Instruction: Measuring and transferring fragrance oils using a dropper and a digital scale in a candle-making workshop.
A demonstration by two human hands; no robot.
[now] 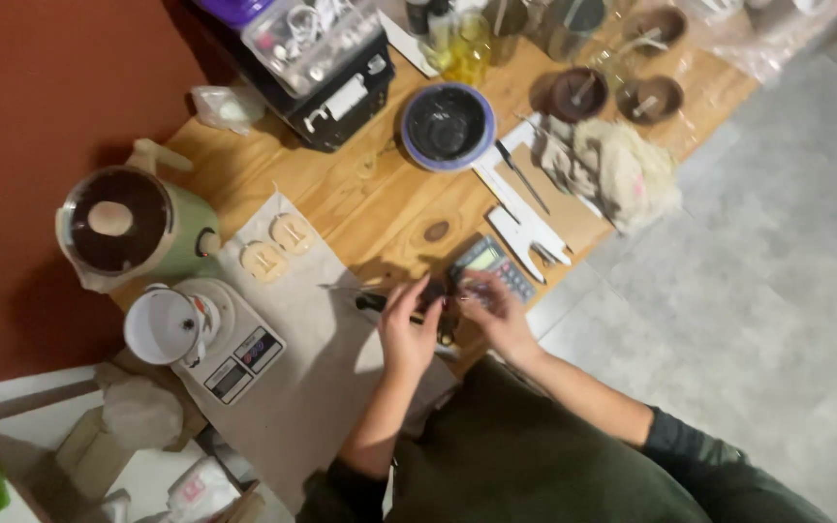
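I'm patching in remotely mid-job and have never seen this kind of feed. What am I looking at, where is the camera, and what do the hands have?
There is no machine here: a person works with two bare hands. The single picture comes from a camera on that person's head, looking down, so the arms come in from the bottom edge.

The left hand and right hand meet over a small dark thing at the table edge; it is too blurred to tell what it is or which hand grips it. A calculator lies just beyond the right hand.

Also on the table: a scale carrying a white cup, a green pot, a dark bowl, a black case and a crumpled cloth.
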